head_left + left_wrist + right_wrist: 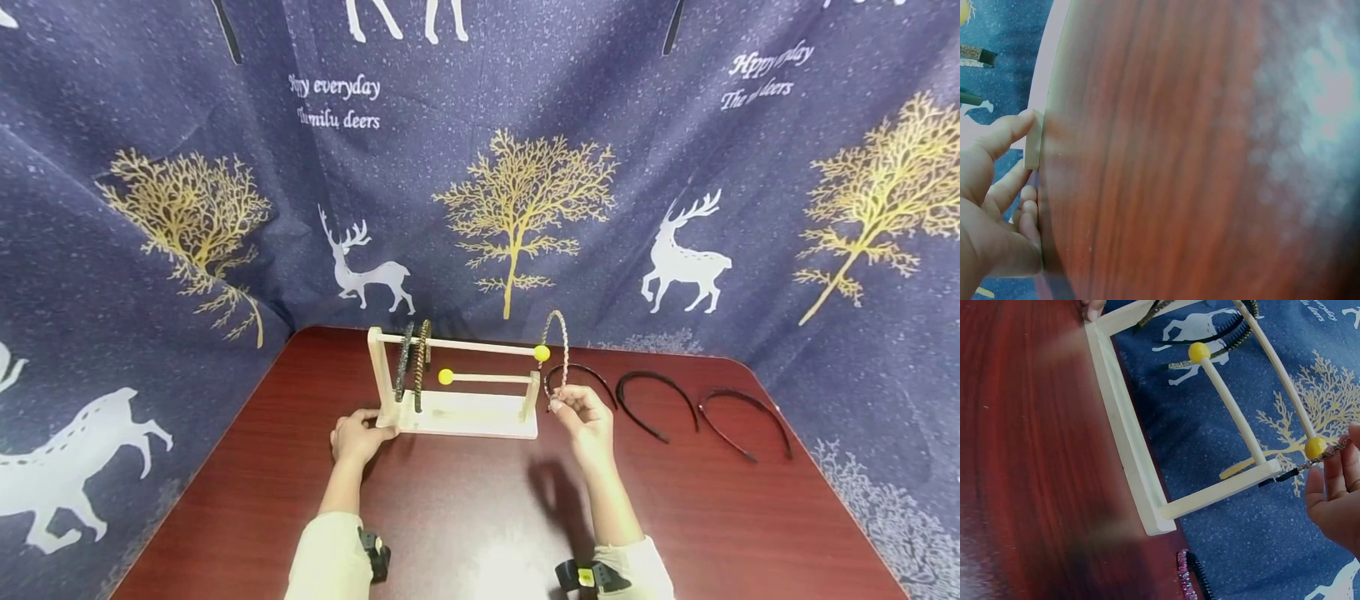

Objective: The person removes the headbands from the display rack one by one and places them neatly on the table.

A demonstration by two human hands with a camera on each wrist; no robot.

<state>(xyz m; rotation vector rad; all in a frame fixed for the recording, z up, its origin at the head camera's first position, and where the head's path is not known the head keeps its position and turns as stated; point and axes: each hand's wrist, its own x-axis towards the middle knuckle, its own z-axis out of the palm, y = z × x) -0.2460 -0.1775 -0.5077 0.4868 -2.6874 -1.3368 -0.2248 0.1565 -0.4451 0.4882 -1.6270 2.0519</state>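
Observation:
A pale wooden rack (468, 424) with two rods stands on the table, a yellow ball on one end of each. My left hand (356, 437) grips the left end of its base, thumb in front. Between the thumb and fingers of my right hand (590, 423) is a braided, glittery headband (565, 350), pinched near one end with its arch upward. It overlaps the yellow ball (542, 353) of the upper rod (480, 346) in the head view. A dark headband (402, 367) and a gold-and-black headband (421, 367) hang at that rod's left part.
Three more headbands lie to the right on the red-brown table (465, 500): a thin one (600, 379) behind my right hand, a black one (652, 425) and a dark reddish one (731, 433). A blue patterned cloth (465, 208) hangs behind the table.

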